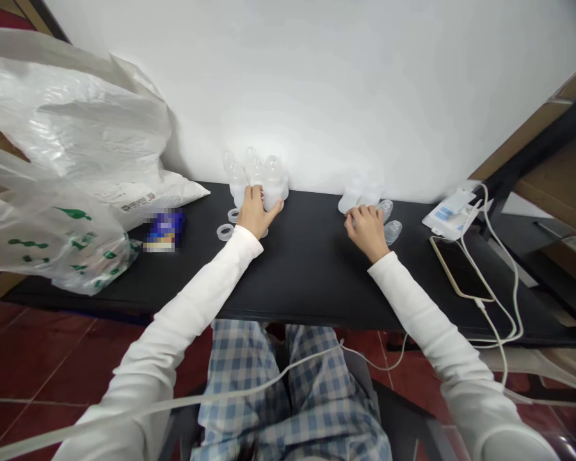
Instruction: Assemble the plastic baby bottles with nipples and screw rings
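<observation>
My left hand (254, 216) reaches into a group of small translucent baby bottles with clear domed tops, its thumb and fingers around the lower part of one bottle (272, 192). Another bottle (237, 182) stands to the left in that group. Pale plastic rings (225, 232) lie beside this hand, one partly covered by it. My right hand (367, 229) has its fingers curled down over a clear plastic piece, mostly hidden, which looks like a cap. Clear caps (392, 232) lie just right of that hand. Behind it are cloudy white bottle bodies (351, 195) against the wall.
Large white plastic bags (77, 128) fill the left end of the black table (297, 269), with a blurred blue packet (166, 230) beside them. A phone (461, 269) with a charging cable and a white-and-blue packet (451, 214) lie at right. Another cable crosses my lap.
</observation>
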`<state>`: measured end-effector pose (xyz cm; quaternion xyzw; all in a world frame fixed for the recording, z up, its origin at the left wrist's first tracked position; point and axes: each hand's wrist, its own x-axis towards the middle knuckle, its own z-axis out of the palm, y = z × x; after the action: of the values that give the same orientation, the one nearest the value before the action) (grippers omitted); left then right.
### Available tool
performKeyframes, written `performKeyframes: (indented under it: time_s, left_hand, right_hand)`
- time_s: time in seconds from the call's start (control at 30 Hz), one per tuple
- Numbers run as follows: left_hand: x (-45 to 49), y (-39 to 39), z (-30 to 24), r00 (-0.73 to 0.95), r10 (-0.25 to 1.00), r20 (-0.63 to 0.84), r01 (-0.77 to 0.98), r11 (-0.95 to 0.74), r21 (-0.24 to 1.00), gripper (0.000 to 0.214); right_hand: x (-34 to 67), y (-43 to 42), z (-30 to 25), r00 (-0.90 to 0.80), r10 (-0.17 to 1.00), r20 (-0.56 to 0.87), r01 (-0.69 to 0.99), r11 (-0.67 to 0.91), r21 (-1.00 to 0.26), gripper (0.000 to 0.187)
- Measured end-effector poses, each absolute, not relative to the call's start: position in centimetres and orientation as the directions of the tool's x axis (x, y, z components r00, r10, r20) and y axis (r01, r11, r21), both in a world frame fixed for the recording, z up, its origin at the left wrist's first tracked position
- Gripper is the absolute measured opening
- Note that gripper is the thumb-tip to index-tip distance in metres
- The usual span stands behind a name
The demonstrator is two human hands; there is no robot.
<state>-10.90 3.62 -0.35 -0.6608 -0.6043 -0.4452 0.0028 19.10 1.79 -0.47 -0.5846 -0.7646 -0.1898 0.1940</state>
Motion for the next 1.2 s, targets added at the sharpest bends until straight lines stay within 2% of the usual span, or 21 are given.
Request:
performKeyframes:
  time_s: [0.1, 0.2, 0.4, 0.67, 0.77, 0.9, 1.0, 1.2]
  left_hand:
    - [-11.6, 3.4, -0.4, -0.213, 0.833, 0.51, 0.829, -0.121, 0.545, 0.035]
    - [-11.7, 3.4, -0.6, -0.239, 0.854, 0.462, 0.825, -0.072, 0.56, 0.037]
    - [-11.8, 3.5, -1.2, -0.31, 0.853, 0.421, 0.787, -0.018, 0.617, 0.037]
    - [-12.6, 4.1, -1.2, -0.34, 0.855, 0.391, 0.742, -0.011, 0.67, 0.039]
    - [-12.7, 3.8, -0.7, -0.336, 0.869, 0.363, 0.786, 0.047, 0.616, 0.043]
    - [-12.8, 2.9, -0.1, -0.329, 0.864, 0.38, 0.891, 0.151, 0.428, 0.037]
    - [-13.2, 2.4, -0.1, -0.378, 0.845, 0.378, 0.906, 0.254, 0.339, 0.039]
    - [-13.9, 2.0, 0.1, -0.451, 0.87, 0.2, 0.88, 0.395, 0.265, 0.044]
  right_hand:
    - [18.9, 1.5, -0.9, -0.232, 0.866, 0.443, 0.969, 0.166, 0.183, 0.032]
    - [18.9, 1.3, -1.3, -0.235, 0.874, 0.424, 0.962, 0.149, 0.228, 0.031]
    - [19.0, 1.4, -1.8, -0.233, 0.886, 0.401, 0.958, 0.139, 0.249, 0.031]
    - [19.3, 1.8, -2.5, -0.263, 0.848, 0.46, 0.957, 0.167, 0.238, 0.027]
    - [19.2, 1.8, -2.5, -0.26, 0.851, 0.456, 0.957, 0.166, 0.237, 0.029]
    - [19.2, 1.6, -2.4, -0.252, 0.862, 0.439, 0.958, 0.157, 0.242, 0.03]
    - [19.3, 1.6, -2.3, -0.257, 0.86, 0.441, 0.955, 0.157, 0.25, 0.03]
    - [19.2, 1.5, -2.2, -0.249, 0.86, 0.446, 0.958, 0.152, 0.241, 0.029]
